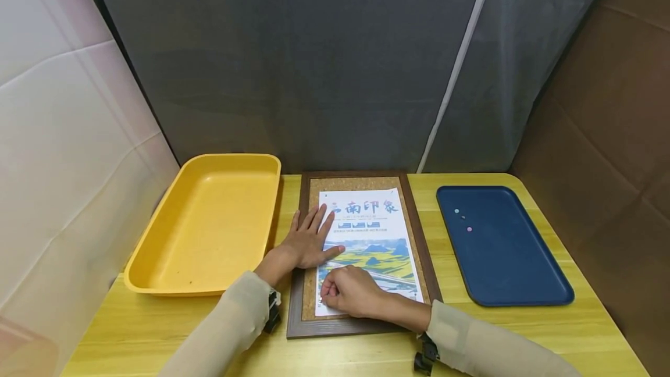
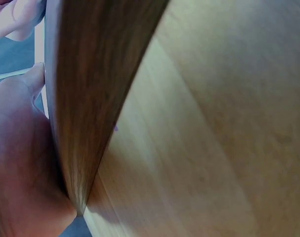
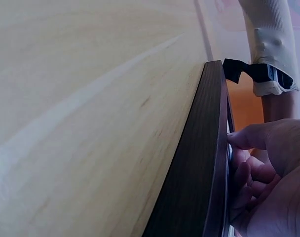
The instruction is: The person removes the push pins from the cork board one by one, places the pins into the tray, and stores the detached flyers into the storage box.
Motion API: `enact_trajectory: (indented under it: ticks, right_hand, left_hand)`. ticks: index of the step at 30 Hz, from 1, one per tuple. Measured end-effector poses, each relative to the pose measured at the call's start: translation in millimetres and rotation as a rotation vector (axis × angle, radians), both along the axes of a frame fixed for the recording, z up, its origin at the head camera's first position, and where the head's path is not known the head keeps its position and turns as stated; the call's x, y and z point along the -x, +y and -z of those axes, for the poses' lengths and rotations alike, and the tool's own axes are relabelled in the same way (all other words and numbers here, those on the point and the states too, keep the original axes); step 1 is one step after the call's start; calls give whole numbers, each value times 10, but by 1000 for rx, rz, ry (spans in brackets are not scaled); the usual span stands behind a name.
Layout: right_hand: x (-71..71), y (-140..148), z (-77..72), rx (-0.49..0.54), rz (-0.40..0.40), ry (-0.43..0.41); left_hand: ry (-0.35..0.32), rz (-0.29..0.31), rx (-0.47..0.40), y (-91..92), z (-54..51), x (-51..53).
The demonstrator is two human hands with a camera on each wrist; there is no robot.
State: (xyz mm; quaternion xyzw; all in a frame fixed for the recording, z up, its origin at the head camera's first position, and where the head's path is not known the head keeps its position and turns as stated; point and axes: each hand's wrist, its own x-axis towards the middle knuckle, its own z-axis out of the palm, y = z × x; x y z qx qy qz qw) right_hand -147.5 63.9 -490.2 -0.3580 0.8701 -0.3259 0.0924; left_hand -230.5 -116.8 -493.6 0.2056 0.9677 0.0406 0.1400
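Note:
A printed poster (image 1: 361, 231) with large Chinese characters and a yellow-blue landscape lies on a cork board (image 1: 356, 182) with a dark wooden frame (image 1: 421, 237). Flat on its left side rests my left hand (image 1: 306, 243), fingers spread. At the poster's lower left corner, my right hand (image 1: 353, 292) has its fingers curled and its thumb against the corner. A tiny pale spot there looks like a thumbtack (image 1: 321, 299), mostly hidden by that hand. In the right wrist view, the right hand's thumb (image 3: 248, 137) bears on the board just inside the frame.
A yellow tray (image 1: 209, 290) stands left of the board, partly behind the left arm. On the right lies a dark blue tray (image 1: 513, 255) with a few tiny round pieces, one a pink piece (image 1: 469, 229). Grey cloth (image 1: 293, 74) hangs behind the wooden table (image 1: 157, 330).

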Motion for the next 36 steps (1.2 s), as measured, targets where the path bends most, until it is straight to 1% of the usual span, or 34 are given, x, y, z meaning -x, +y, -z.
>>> enact_trajectory:
  ticks: [5,12,14,29,33,36]
  right_hand:
    - [-4,6,-4,-10,-5,1]
    - [-17,11,-25,-13,-12,-5]
    - [-14,11,-25,-13,-18,-9]
    - [-21,9,-23,-36,-29,35]
    - [-25,9,-23,-43,-32,21]
    - [-29,11,-19,-47,-50,-10]
  left_hand:
    - [18,6,-14,-14,41,6]
    - [18,7,-8,-11,38,6]
    - [22,10,-11,-21,55,18]
    - [24,11,-14,-23,62,24]
    - [21,12,-23,-21,61,20]
    - [16,10,-28,-19,59,17]
